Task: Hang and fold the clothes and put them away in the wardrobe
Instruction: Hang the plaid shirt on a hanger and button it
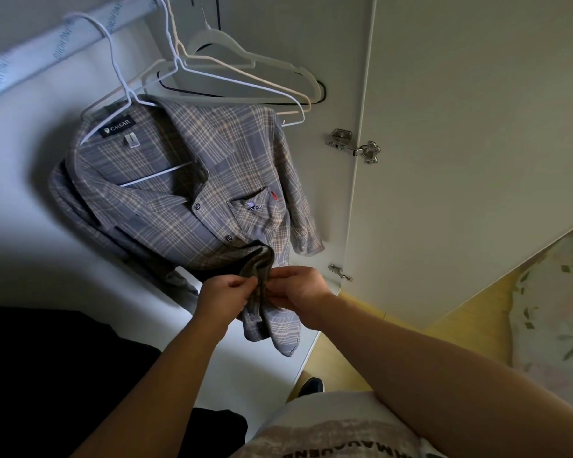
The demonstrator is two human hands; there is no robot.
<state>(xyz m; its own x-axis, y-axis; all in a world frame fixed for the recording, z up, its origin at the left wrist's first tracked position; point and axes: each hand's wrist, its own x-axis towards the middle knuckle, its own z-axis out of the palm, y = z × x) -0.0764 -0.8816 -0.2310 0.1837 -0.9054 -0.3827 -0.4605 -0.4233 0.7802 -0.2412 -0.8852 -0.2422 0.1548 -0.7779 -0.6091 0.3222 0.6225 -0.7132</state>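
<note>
Inside the white wardrobe, your left hand and right hand pinch the placket of the grey plaid cotton shirt. Tugging could drag it off its white wire hanger.

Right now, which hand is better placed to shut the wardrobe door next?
Right, likely: the right hand pinches the plaid shirt on the side nearer the open door; the left hand pinches it on the far side.

Soft plaid cloth shirt, thin white wire hanger, shiny metal hinge.
</note>
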